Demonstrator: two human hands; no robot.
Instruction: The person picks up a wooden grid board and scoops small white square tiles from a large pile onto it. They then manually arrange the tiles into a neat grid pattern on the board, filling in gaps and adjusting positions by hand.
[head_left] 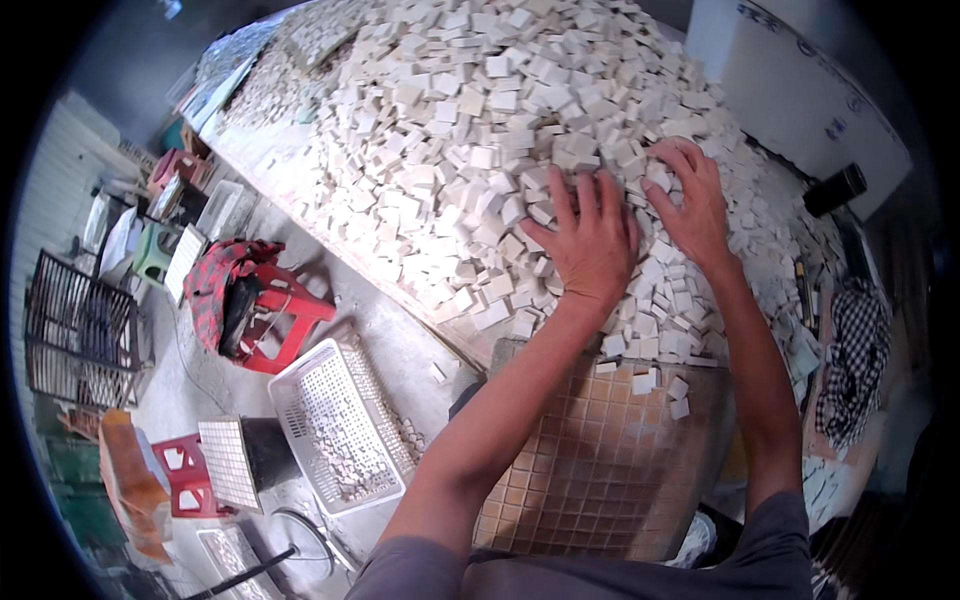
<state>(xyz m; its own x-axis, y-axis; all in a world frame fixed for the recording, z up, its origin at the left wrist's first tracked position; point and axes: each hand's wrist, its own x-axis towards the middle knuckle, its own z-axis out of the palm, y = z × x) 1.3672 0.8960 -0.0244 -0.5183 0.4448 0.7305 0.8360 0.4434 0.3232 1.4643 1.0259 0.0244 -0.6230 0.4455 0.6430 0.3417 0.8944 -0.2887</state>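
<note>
Hands lie flat on a deep heap of small square cream tiles (470, 130) that covers a long bench (330, 240). Left hand (590, 240) is spread, palm down, fingers fanned, pressing on the heap near the bench's near edge. Right hand (690, 195) lies just beside it, fingers also spread and slightly curled into the tiles. Neither pinches a single tile.

Below the hands, at the near edge, sits a brown gridded tray (600, 460), mostly empty, with a few loose tiles on its far end.

Risk, as a judgement: the heap slopes toward the near edge, so a hard sweep could send tiles past the tray onto the floor, where a white basket (335, 425) and a red stool (285, 315) stand. Chipped edges could also scrape the bare palms.

Palms and the tiles beneath them are hidden. Bench's far end bends out of view, and items at its right edge are too dark to identify.
</note>
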